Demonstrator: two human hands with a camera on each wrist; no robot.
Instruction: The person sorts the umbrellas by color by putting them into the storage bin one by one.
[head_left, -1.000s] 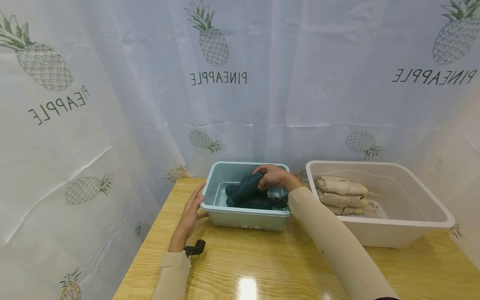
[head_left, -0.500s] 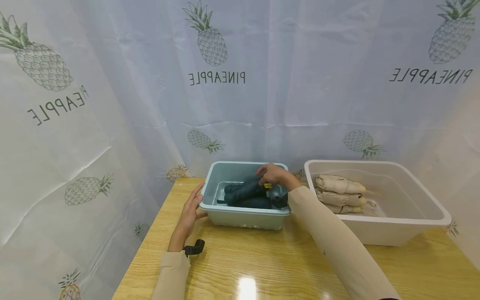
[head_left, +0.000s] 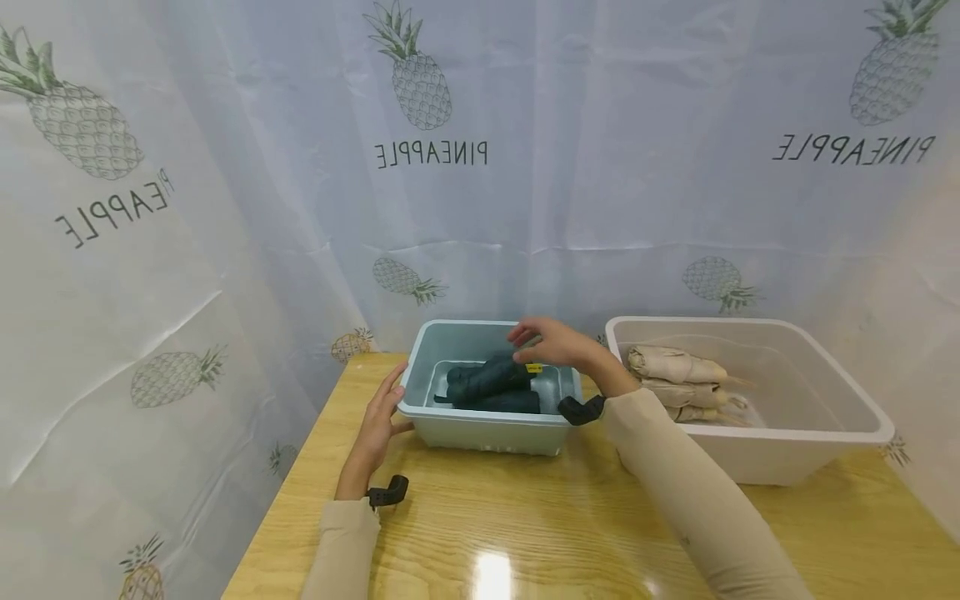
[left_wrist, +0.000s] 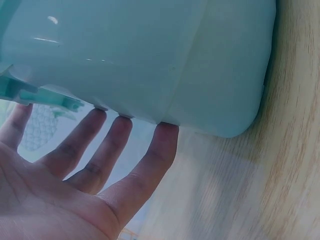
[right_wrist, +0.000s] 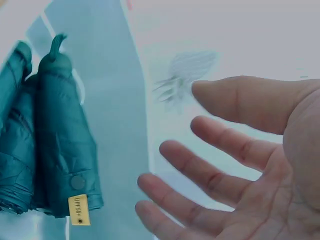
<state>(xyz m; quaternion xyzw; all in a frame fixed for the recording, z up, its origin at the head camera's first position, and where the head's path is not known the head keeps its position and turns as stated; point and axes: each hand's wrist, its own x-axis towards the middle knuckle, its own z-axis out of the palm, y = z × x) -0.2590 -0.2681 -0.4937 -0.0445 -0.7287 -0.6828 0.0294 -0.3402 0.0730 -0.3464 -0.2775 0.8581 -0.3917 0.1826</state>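
Observation:
Several dark folded umbrellas (head_left: 487,380) lie together in the light-blue bin (head_left: 483,435). In the right wrist view, the nearest umbrella (right_wrist: 65,135) has a wrist loop at its top and a yellow tag (right_wrist: 79,210) near its lower end. My right hand (head_left: 557,343) hovers over the bin's right part, fingers spread and holding nothing, apart from the umbrellas. At the bin's left side, my left hand (head_left: 378,423) touches the wall. The left wrist view shows its fingertips (left_wrist: 166,132) against the bin's outer wall (left_wrist: 125,60), fingers extended.
A larger off-white bin (head_left: 795,457) stands to the right, with several beige folded umbrellas (head_left: 678,364) stacked at its left end. Both bins rest on a wooden table (head_left: 442,517). A pineapple-print curtain (head_left: 540,225) hangs behind and at the sides.
My right hand has laid a dark umbrella down on the others in the blue bin, let go of it, and lifted slightly. The left hand has stayed at the bin's side.

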